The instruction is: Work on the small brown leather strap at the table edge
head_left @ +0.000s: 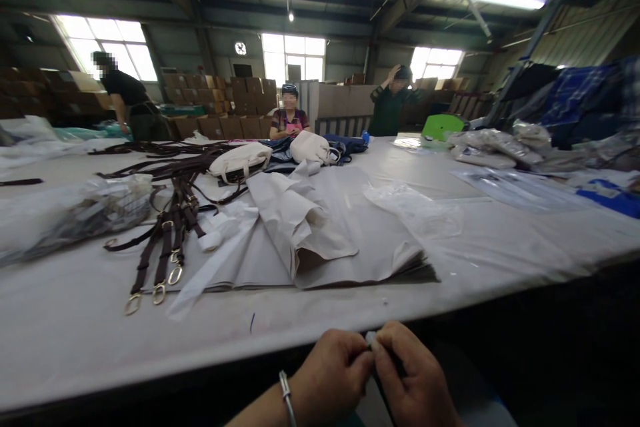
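Just off the table's front edge, my left hand (334,373) and my right hand (414,370) meet with their fingertips pinched together. Between them shows a small whitish piece (371,337), too little of it visible to name. A dark narrow strip seems to hang below the fingers, but I cannot make it out. Beyond my hands, crumpled sheets of paper (320,227) lie on a flat paper stack (370,267). Dark brown straps (161,257) with gold-coloured metal rings lie to the left of the paper.
The white-covered table (475,293) stretches across the view. White bags (240,160) lie behind the paper, and a clear plastic bag (100,207) is at left. Wrapped packets (495,147) sit at right. Across the table are three people, with stacked cardboard boxes (250,97) behind.
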The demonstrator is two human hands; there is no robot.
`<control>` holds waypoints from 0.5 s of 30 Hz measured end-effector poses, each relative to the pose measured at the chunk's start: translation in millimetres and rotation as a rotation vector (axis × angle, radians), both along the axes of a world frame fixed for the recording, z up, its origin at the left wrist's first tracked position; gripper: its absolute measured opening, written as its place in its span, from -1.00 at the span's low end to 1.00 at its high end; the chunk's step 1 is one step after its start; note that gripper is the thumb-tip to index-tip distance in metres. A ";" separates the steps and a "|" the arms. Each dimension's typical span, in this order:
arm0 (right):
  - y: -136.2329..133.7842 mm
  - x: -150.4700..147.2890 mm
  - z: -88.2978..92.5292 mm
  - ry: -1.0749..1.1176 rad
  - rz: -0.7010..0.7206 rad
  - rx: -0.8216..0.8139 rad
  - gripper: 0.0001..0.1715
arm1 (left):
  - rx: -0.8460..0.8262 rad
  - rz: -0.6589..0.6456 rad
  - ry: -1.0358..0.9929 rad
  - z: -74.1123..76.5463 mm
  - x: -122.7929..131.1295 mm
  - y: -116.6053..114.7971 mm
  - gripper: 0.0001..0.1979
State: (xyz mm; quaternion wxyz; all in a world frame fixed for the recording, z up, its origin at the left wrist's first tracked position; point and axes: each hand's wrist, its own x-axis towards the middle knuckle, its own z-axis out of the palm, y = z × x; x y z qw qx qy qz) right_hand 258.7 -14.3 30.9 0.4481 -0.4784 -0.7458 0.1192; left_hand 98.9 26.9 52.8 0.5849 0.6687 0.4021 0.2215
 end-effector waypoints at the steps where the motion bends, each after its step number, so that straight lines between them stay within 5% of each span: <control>1: 1.0 -2.3 3.1 -0.005 0.010 0.020 -0.73 | 0.074 -0.027 0.083 1.2 -0.7 0.0 -0.66; 5: 8.9 9.8 10.0 0.029 -0.065 -0.056 -0.65 | 0.298 -0.055 0.308 10.7 -9.8 2.6 -0.59; 9: 25.1 67.5 -1.9 0.087 -0.328 -0.227 -0.58 | 0.235 -0.074 0.345 24.1 -47.6 8.6 -0.81; 12: 33.1 110.8 -21.7 0.059 -0.472 -0.308 -0.53 | 0.229 0.068 0.369 33.3 -91.6 16.5 -0.64; 15: 34.9 122.0 -35.9 -0.022 -0.448 -0.324 -0.54 | 0.367 0.245 0.341 51.5 -123.0 22.1 -0.58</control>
